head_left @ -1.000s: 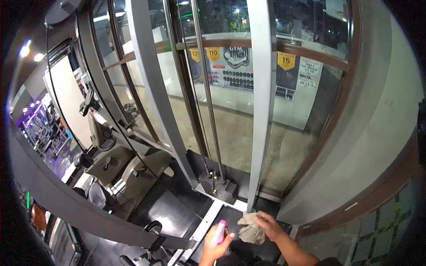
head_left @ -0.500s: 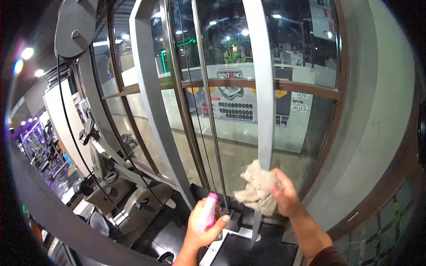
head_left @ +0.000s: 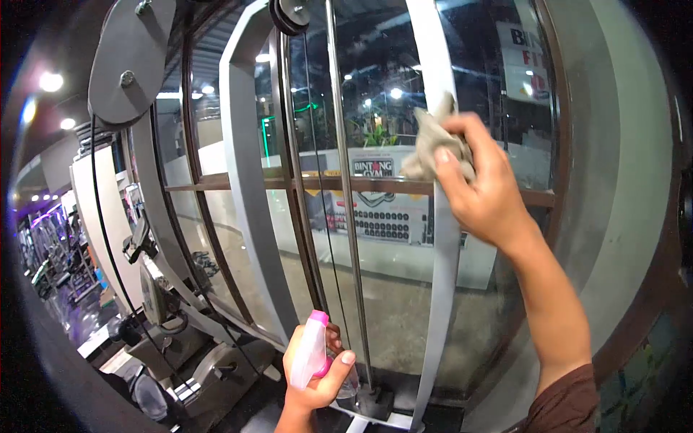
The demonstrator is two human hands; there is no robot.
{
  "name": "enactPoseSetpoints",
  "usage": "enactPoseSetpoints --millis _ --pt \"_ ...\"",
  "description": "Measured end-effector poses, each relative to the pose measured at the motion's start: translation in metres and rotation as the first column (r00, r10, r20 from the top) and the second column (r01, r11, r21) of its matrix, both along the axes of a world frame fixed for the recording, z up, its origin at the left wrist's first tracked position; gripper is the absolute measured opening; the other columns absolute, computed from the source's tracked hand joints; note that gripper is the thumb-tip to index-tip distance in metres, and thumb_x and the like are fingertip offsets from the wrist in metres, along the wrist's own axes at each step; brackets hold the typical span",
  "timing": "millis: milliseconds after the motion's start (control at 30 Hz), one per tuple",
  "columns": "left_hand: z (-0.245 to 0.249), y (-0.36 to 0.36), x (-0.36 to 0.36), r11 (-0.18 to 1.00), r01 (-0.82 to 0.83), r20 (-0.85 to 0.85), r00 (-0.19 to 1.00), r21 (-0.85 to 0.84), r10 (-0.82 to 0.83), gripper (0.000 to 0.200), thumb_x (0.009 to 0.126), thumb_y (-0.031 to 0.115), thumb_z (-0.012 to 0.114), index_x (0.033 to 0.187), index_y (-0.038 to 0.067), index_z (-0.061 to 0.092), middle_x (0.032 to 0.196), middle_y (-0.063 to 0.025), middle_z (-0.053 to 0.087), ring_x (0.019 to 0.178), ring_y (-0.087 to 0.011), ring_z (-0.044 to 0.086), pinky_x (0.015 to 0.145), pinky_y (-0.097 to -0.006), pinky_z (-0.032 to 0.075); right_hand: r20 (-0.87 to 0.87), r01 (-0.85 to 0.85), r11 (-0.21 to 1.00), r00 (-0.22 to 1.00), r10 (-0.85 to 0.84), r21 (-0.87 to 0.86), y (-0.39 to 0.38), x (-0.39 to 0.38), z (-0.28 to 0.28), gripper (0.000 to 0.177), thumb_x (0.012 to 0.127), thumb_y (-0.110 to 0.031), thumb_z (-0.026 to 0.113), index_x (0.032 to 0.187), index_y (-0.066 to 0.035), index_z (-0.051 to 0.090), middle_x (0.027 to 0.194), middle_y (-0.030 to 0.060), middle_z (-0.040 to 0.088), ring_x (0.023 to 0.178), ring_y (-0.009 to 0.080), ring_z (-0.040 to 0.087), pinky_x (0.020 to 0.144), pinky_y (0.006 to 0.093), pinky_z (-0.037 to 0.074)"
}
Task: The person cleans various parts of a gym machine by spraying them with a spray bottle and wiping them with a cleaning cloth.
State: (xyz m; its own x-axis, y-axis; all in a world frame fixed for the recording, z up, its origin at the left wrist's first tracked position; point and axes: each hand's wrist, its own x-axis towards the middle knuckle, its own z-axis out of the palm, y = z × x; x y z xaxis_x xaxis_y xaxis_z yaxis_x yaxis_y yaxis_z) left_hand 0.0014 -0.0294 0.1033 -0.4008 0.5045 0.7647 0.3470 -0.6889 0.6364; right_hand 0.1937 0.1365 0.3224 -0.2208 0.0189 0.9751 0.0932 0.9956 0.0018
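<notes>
One crumpled beige cloth (head_left: pixel 432 143), held high against the grey upright post (head_left: pixel 442 303) of a cable machine, at about the height of the wooden rail (head_left: pixel 238 182) that runs across the window behind. Right hand (head_left: pixel 482 189) closed around the cloth, fingers bunching it, thumb pressing on the near side; cloth touches the post's front face. Arm stretched up, dark brown sleeve (head_left: pixel 567 404) at lower right.

Left hand (head_left: pixel 315 379) low, near the bottom of the frame, wrapped around a spray bottle (head_left: pixel 309 353). Bottle upright, slightly tilted, pink cap (head_left: pixel 318 317) on top, thumb laid across its side. Bottle well below the cloth, just left of the post.

Between the two hands: two thin steel guide rods (head_left: pixel 348 216), upright, running down to a dark base block (head_left: pixel 377 405). Black cable beside them. Small pulley (head_left: pixel 289 10) at top edge.

Further left: second grey upright (head_left: pixel 249 216), leaning, then a round grey cover plate (head_left: pixel 133 58) with a cable hanging from it. Other gym machines (head_left: pixel 162 289) behind, lower left. Through the glass: lights, posters, a paved floor.
</notes>
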Motion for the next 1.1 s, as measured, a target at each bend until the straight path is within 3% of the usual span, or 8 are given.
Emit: enactPoseSetpoints --millis 200,367,467,600,767,867,933,1100 --pt "0.004 0.031 -0.014 0.994 -0.106 0.027 0.994 0.021 0.105 0.035 0.078 0.008 0.078 0.105 -0.006 0.06 0.092 -0.0117 0.061 0.079 -0.018 0.061 0.072 -0.0309 0.05 -0.158 0.074 0.944 0.987 -0.024 0.321 0.037 -0.07 0.076 0.03 0.088 -0.014 0.063 0.113 -0.006 0.05 0.104 0.0196 0.062 0.094 0.0441 0.06 0.084 0.051 0.049" --pt "-0.013 0.053 -0.033 0.988 -0.153 -0.118 0.982 -0.028 0.149 0.034 0.085 0.005 0.069 0.112 0.0 0.049 0.098 -0.0119 0.053 0.08 -0.0185 0.058 0.069 -0.0328 0.057 -0.261 0.19 0.932 0.959 -0.109 0.309 0.077 -0.136 0.117 0.038 0.09 -0.011 0.06 0.122 0.001 0.043 0.123 0.0244 0.051 0.118 0.0437 0.05 0.096 0.0527 0.047" --pt "0.006 0.052 -0.024 0.85 -0.47 -0.424 0.737 0.239 0.527 0.056 0.087 0.012 0.073 0.134 -0.011 0.053 0.103 -0.0162 0.068 0.091 -0.0275 0.065 0.084 -0.0387 0.053 -0.335 0.203 0.952 0.935 -0.118 0.23 0.094 -0.161 0.137 0.039 0.09 -0.009 0.06 0.122 0.002 0.042 0.122 0.0267 0.048 0.118 0.045 0.048 0.099 0.0517 0.045" --pt "-0.008 0.05 -0.039 0.886 -0.446 -0.325 0.825 0.129 0.462 0.054 0.085 0.011 0.075 0.131 -0.01 0.055 0.102 -0.017 0.067 0.09 -0.0293 0.065 0.084 -0.0383 0.052 -0.429 0.094 0.979 0.903 -0.008 0.179 0.11 -0.182 0.169 0.033 0.086 -0.004 0.064 0.116 0.0 0.05 0.12 0.0253 0.043 0.11 0.0417 0.05 0.097 0.0485 0.044" --pt "-0.011 0.042 -0.055 0.82 -0.529 -0.467 0.681 0.22 0.564 0.026 0.086 0.013 0.073 0.101 -0.006 0.064 0.089 -0.0164 0.065 0.081 -0.0332 0.063 0.079 -0.0409 0.052 -0.592 0.135 0.98 0.806 -0.025 0.144 0.132 -0.189 0.21 0.04 0.077 -0.005 0.067 0.115 0.002 0.06 0.117 0.0238 0.04 0.11 0.0393 0.048 0.1 0.0408 0.042" --pt "-0.011 0.036 -0.052 0.804 -0.561 -0.527 0.63 0.2 0.57 0.017 0.085 0.012 0.071 0.087 -0.003 0.063 0.081 -0.0162 0.062 0.073 -0.0376 0.06 0.073 -0.0437 0.051 -0.582 0.114 0.991 0.812 -0.052 0.071 0.135 -0.189 0.227 0.043 0.082 -0.014 0.068 0.123 -0.004 0.063 0.122 0.0209 0.052 0.116 0.0358 0.053 0.101 0.0396 0.045" --pt "-0.01 0.036 -0.056 0.863 -0.461 -0.491 0.714 0.206 0.499 0.016 0.084 0.008 0.07 0.074 0.0 0.061 0.071 -0.015 0.059 0.065 -0.038 0.058 0.068 -0.0436 0.05 -0.594 0.118 0.987 0.804 -0.027 0.114 0.139 -0.197 0.24 0.037 0.083 -0.014 0.064 0.118 -0.005 0.067 0.121 0.0226 0.057 0.116 0.0373 0.055 0.101 0.0419 0.045" --pt "-0.004 0.033 -0.06 0.877 -0.446 -0.457 0.751 0.181 0.476 0.016 0.085 0.008 0.07 0.074 0.001 0.06 0.069 -0.0142 0.058 0.062 -0.0359 0.055 0.061 -0.0425 0.045 -0.552 0.108 0.975 0.834 0.018 0.196 0.154 -0.221 0.261 0.035 0.081 -0.013 0.061 0.114 -0.004 0.069 0.13 0.0217 0.055 0.12 0.0408 0.054 0.104 0.0437 0.044"
